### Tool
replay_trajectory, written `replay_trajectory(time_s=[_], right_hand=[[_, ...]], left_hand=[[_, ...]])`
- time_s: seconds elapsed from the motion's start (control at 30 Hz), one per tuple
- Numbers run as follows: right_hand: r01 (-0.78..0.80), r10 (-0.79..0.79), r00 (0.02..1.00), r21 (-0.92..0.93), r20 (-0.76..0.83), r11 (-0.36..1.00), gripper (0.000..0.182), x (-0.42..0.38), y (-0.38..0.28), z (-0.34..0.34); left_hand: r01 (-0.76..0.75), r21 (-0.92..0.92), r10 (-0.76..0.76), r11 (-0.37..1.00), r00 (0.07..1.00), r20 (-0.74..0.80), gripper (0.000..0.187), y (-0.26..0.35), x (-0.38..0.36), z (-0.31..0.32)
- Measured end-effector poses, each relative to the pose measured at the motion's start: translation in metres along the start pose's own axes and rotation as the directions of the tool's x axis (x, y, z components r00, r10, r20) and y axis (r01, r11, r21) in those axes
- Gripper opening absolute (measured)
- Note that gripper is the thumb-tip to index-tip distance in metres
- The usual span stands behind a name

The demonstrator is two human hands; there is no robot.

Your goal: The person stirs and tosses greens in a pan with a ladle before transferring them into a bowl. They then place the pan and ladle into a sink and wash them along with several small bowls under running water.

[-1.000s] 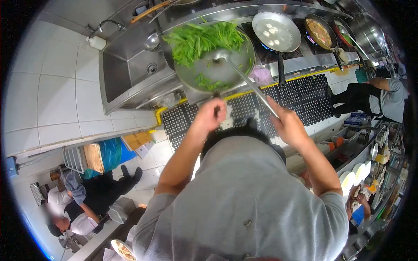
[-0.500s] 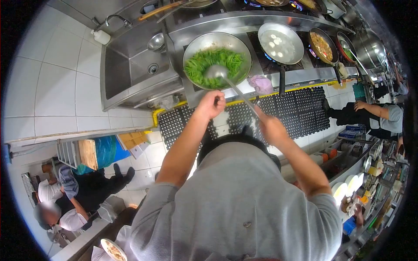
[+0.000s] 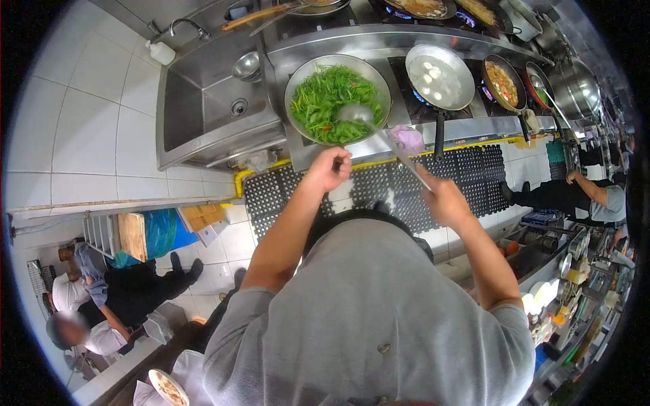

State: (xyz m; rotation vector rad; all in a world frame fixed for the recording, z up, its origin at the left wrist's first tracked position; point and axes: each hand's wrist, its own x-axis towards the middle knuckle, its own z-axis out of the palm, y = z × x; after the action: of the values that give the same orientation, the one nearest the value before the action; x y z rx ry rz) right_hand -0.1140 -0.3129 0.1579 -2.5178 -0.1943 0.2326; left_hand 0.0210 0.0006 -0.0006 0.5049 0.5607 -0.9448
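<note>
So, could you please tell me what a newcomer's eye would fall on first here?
Probably the heap of bright green leafy vegetables in the large round metal wok at upper centre, where the right hand holds a long metal ladle. To the wok's right in the picture, small white pieces sit in a round, black-handled metal pan.

Steel sink [image 3: 187, 120] as I view it remotely, metal bowl [image 3: 246, 65] in far right corner; white bottle [image 3: 161, 53] near faucet [image 3: 187, 21]; black perforated mat [image 3: 464, 177] on tiled floor [image 3: 233, 252].
</note>
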Motion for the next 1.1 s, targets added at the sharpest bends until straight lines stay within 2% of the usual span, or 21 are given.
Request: replay_trajectory(time_s=[0.13, 0.23, 0.3, 0.33, 0.43, 0.47, 0.5, 0.57, 0.6, 0.63, 0.7, 0.73, 0.77, 0.8, 0.83, 0.87, 0.97, 1.03, 1.1], right_hand=[[-0.105, 0.109, 0.992, 0.072, -0.059, 0.992, 0.065, 0.054, -0.019, 0.034], [-0.189, 0.195, 0.973, 0.059, -0.125, 0.98, 0.062, 0.069, -0.027, 0.066], [-0.165, 0.167, 0.984, -0.038, 0.069, 0.986, 0.067, 0.049, -0.016, 0.066], [-0.096, 0.101, 0.992, -0.07, 0.072, 0.993, 0.071, 0.031, -0.02, 0.044], [-0.068, 0.075, 0.994, -0.092, 0.078, 0.993, 0.071, 0.023, 0.002, 0.017], [-0.12, 0.131, 0.99, -0.168, 0.055, 0.979, 0.069, 0.034, 0.001, 0.023], [-0.119, 0.129, 0.99, -0.166, 0.052, 0.979, 0.069, 0.049, -0.011, 0.034], [-0.249, 0.25, 0.967, -0.043, 0.039, 0.968, 0.066, 0.072, -0.024, 0.062], [-0.192, 0.19, 0.981, 0.045, 0.046, 0.98, 0.064, 0.07, -0.021, 0.076], [-0.19, 0.188, 0.981, 0.052, 0.041, 0.98, 0.064, 0.061, -0.026, 0.068], [-0.092, 0.085, 0.99, 0.062, 0.116, 0.994, 0.063, 0.036, -0.021, 0.036], [0.029, -0.034, 0.996, 0.069, 0.078, 0.997, 0.063, 0.033, -0.005, 0.025], [0.028, -0.033, 0.996, 0.066, 0.086, 0.997, 0.063, 0.036, 0.004, 0.028], [-0.048, 0.047, 0.996, 0.018, 0.076, 0.999, 0.063, 0.045, 0.002, 0.027], [-0.12, 0.122, 0.991, -0.031, 0.054, 0.992, 0.062, 0.057, -0.008, 0.025], [-0.149, 0.149, 0.989, 0.046, 0.016, 0.988, 0.062, 0.067, -0.024, 0.031], [-0.141, 0.142, 0.99, 0.111, 0.0, 0.984, 0.061, 0.083, -0.021, 0.087], [-0.15, 0.144, 0.988, 0.138, 0.051, 0.979, 0.061, 0.063, -0.038, 0.047], [-0.024, 0.016, 0.995, 0.085, 0.097, 0.996, 0.061, 0.041, -0.027, 0.003]], left_hand=[[-0.012, -0.107, 0.003, 0.994, 0.996, -0.084, 0.016, -0.004, -0.017, 0.023], [-0.009, -0.076, 0.004, 0.997, 0.998, -0.064, 0.02, -0.004, -0.007, 0.015], [0.011, -0.063, -0.014, 0.998, 0.999, -0.044, 0.015, 0.0, 0.0, 0.005], [0.027, -0.055, -0.028, 0.998, 0.999, -0.025, 0.012, 0.003, 0.003, 0.002], [0.01, -0.007, -0.01, 1.0, 0.999, 0.031, 0.012, 0.002, -0.009, 0.003], [0.011, -0.007, -0.011, 1.0, 1.0, 0.028, 0.012, 0.002, -0.013, 0.004], [0.021, 0.005, -0.021, 1.0, 1.0, -0.005, 0.013, 0.004, -0.014, 0.007], [0.024, 0.009, -0.023, 1.0, 0.999, -0.037, 0.014, 0.005, -0.012, 0.009], [0.028, 0.037, -0.027, 0.999, 0.999, -0.047, 0.013, 0.006, -0.011, 0.008], [0.034, 0.07, -0.03, 0.997, 0.998, -0.055, 0.013, 0.01, -0.011, 0.007], [0.033, 0.083, -0.029, 0.996, 0.998, -0.047, 0.013, 0.013, -0.011, 0.004], [0.029, 0.08, -0.026, 0.996, 0.999, -0.035, 0.014, 0.012, -0.01, 0.004], [0.03, 0.072, -0.028, 0.997, 0.999, -0.035, 0.014, 0.009, -0.011, 0.002], [0.022, 0.085, -0.021, 0.996, 1.0, -0.012, 0.011, 0.006, -0.013, -0.001], [0.008, 0.103, -0.01, 0.995, 1.0, 0.015, 0.016, 0.008, -0.013, -0.001], [0.007, 0.107, -0.009, 0.994, 1.0, 0.017, 0.016, 0.01, -0.012, 0.0], [0.033, 0.108, -0.038, 0.994, 0.998, 0.04, 0.017, 0.012, -0.012, -0.004], [0.059, 0.123, -0.063, 0.991, 0.998, 0.029, 0.02, 0.014, -0.014, 0.0], [0.025, 0.103, -0.025, 0.994, 1.0, -0.001, 0.021, 0.012, -0.017, 0.007]])
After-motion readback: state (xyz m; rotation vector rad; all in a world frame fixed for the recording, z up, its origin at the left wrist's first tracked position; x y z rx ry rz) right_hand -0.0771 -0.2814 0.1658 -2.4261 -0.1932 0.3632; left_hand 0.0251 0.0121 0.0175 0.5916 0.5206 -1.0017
